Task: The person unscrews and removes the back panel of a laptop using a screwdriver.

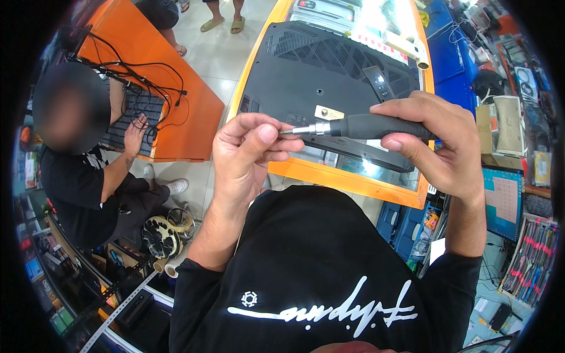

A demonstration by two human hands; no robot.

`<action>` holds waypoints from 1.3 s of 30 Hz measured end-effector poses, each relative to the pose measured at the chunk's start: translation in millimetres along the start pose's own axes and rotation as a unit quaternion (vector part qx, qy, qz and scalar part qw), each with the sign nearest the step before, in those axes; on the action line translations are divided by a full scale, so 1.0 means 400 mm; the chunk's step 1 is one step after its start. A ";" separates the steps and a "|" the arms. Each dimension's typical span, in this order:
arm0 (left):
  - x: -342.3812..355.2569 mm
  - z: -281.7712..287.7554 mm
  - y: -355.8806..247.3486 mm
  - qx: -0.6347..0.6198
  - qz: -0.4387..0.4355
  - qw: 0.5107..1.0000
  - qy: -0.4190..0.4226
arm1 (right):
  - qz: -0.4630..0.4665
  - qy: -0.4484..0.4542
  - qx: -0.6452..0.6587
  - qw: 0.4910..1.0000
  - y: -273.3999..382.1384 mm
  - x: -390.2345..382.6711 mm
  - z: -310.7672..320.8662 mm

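Observation:
A screwdriver [374, 126] with a black handle and a silver shaft lies level across the view in front of me. My right hand [438, 138] grips its handle between thumb and fingers. The tip end is pinched by the thumb and fingers of my left hand [253, 141], which hide the very end of the bit. Beyond both hands rests a black laptop [294, 76], bottom side up, with vent slots along its far part. On its underside lie a small pale plate [328, 113] and a dark narrow piece [378, 82].
The laptop rests on a glass-topped counter with an orange frame [353, 183]. At the left a co-worker [88, 153] sits by an orange desk [194, 100] with tangled black cables [132, 79]. Boxes and tools crowd the right, near a screen [503, 197]. Another person's feet [223, 25] show at the far side.

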State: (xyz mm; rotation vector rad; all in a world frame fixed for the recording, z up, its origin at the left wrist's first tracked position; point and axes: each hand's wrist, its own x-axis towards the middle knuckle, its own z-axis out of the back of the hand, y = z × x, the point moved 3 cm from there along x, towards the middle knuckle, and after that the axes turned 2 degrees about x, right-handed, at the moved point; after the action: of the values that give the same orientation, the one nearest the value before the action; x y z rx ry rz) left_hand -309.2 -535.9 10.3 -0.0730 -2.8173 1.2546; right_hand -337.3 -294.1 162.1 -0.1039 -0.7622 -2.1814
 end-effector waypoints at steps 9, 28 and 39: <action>0.013 0.001 -0.018 -0.098 -0.014 0.995 0.021 | -0.008 -0.020 0.017 1.000 -0.004 0.006 -0.012; 0.060 0.017 -0.012 -0.022 0.056 0.994 0.088 | -0.002 -0.019 0.017 1.000 -0.011 0.039 -0.015; 0.122 0.141 -0.109 0.119 -0.078 0.990 0.002 | -0.106 0.175 -0.117 0.972 0.007 0.065 -0.041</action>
State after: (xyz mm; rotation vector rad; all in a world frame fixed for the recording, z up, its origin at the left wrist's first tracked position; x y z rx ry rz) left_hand -362.8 -603.6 6.4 0.1525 -2.5863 1.5353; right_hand -349.9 -321.8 158.1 0.2479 -0.3277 -2.3958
